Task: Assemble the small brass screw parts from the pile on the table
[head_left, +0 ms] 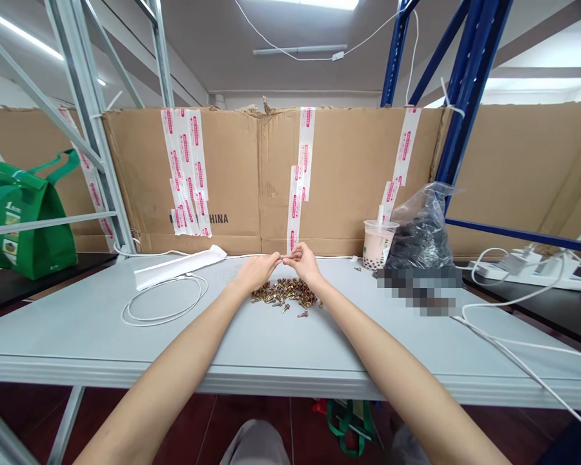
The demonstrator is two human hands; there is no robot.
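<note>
A heap of brass-coloured screws [285,292] lies on the grey table [290,352], with a few loose ones in front of it. My left hand [258,271] is just above the heap's back left side, its fingers pinched together. From the other side my right hand [304,263] meets it, thumb and fingertips also closed in a pinch. The fingertips of both hands nearly touch. Whatever is between them is too small and too covered to make out.
To the left lie a folded white strip [180,266] and a looped white cable [165,318]. A drink cup [375,245] and a dark plastic bag [419,242] stand at the back right. Taped cardboard [232,171] walls the far edge; a power strip [537,268] is far right.
</note>
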